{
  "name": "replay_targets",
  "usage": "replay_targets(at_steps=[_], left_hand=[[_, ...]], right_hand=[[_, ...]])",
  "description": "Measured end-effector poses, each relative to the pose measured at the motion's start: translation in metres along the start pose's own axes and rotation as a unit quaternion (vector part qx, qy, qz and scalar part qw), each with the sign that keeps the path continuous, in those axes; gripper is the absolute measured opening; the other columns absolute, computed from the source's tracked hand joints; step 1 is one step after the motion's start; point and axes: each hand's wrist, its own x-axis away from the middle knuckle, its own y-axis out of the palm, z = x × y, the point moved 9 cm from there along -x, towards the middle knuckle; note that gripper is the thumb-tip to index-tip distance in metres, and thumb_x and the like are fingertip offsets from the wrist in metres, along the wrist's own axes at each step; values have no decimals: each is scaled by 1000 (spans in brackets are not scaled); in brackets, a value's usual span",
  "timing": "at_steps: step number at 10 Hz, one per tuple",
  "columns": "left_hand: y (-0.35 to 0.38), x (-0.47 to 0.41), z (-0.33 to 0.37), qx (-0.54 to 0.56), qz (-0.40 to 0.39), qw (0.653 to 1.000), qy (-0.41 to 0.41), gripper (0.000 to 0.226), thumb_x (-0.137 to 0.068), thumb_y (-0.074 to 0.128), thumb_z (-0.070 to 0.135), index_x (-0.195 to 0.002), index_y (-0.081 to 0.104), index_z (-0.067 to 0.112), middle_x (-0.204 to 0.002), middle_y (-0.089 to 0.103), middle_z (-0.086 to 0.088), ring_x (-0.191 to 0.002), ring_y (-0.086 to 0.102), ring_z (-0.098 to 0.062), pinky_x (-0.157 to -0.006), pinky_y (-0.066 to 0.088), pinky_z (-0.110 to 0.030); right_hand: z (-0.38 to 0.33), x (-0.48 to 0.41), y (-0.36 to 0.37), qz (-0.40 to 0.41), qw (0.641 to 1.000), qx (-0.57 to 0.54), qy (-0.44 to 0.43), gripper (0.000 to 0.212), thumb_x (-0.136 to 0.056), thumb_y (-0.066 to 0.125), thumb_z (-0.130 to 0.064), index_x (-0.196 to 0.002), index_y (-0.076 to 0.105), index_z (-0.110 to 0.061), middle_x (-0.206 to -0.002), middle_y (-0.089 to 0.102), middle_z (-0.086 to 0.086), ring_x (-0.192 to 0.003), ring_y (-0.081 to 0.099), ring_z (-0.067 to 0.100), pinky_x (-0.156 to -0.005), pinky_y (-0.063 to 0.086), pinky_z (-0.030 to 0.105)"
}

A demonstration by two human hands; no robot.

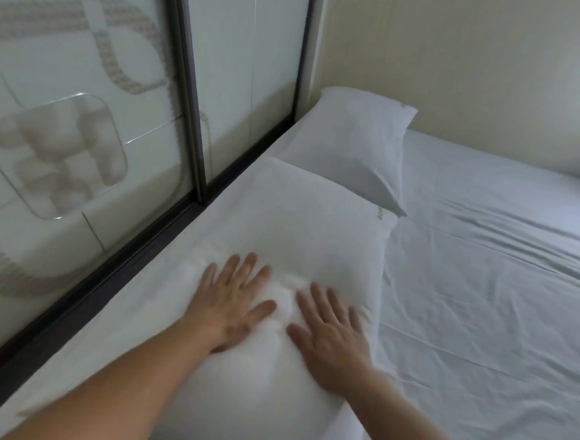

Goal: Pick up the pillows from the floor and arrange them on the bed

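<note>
Two white pillows lie on the bed (483, 285) along its left edge. The near pillow (301, 227) is large and puffed. My left hand (235, 302) and my right hand (332, 332) rest flat on it, palms down, fingers spread, side by side, and the fabric dents between them. The far pillow (352, 145) lies beyond it in the corner against the cream wall, its near end overlapped by the near pillow. No floor is in view.
A wardrobe with frosted glass sliding doors (83, 119) and a dark bottom rail (113, 276) runs right along the bed's left side. A cream wall (464, 60) closes off the far end. The white sheet stretches to the right, lightly creased.
</note>
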Motion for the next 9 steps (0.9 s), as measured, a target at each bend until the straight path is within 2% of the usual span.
replay_targets(at_steps=[1,2,3,4,5,6,7,8,9], left_hand=[[16,14,-75,-39,-64,981,-180,82,-79,-3,75,-148,-12,32,-159,-13,1,-145,-9,-27,-114,-5,-57],[-31,-11,-66,-33,68,985,-153,79,-80,-10,69,-147,-14,28,-160,-11,-5,-145,-8,-30,-115,-3,-56],[-15,-30,11,18,41,999,-8,75,-79,-11,70,-145,-16,35,-158,-17,4,-145,-13,-17,-116,-6,-47],[27,-22,-32,7,-75,988,-138,77,-83,0,70,-149,-8,30,-160,-8,4,-146,-2,-19,-115,2,-52],[10,-15,-82,-64,-69,970,-222,77,-84,1,69,-150,5,30,-160,10,2,-144,12,-26,-110,5,-57],[-26,-26,-81,-53,-4,974,-220,71,-89,3,61,-150,3,26,-160,12,-3,-145,9,-28,-113,7,-56],[-57,-32,-55,16,-2,983,-183,65,-94,9,56,-150,3,24,-160,8,-4,-145,8,-25,-115,8,-49],[-82,-21,-38,65,0,986,-155,58,-96,16,52,-147,18,24,-156,24,-4,-142,21,-23,-113,17,-46],[-122,-11,-31,106,0,984,-140,51,-97,22,49,-138,34,22,-142,43,-3,-127,42,-24,-102,32,-43]], right_hand=[[87,21,1,-49,963,-27,264,75,-89,16,-69,-152,-2,-32,-164,-4,1,-149,1,30,-118,9,54],[62,6,-33,75,977,-21,199,76,-88,14,-68,-152,-5,-30,-163,-6,0,-149,1,25,-119,10,48],[-21,-15,-18,61,996,-60,29,75,-85,8,-72,-151,-2,-38,-161,-11,-10,-148,-9,14,-118,-1,42],[24,-15,0,-14,991,-19,133,73,-88,15,-69,-152,5,-36,-164,-4,-5,-149,-4,21,-118,4,50],[88,0,-23,-20,964,-4,265,73,-91,19,-64,-152,6,-27,-163,7,4,-148,7,30,-116,12,52],[69,-12,-55,44,979,21,196,71,-93,18,-63,-153,6,-27,-162,14,5,-148,12,26,-118,16,45],[41,-20,-81,41,985,4,168,69,-94,22,-61,-152,14,-26,-158,26,6,-144,25,25,-114,24,42],[17,-16,-107,33,989,19,140,60,-95,27,-57,-146,27,-25,-145,42,4,-128,43,26,-102,37,39],[-4,-21,-146,23,993,20,115,51,-95,31,-53,-138,37,-25,-134,50,4,-118,49,25,-94,40,38]])
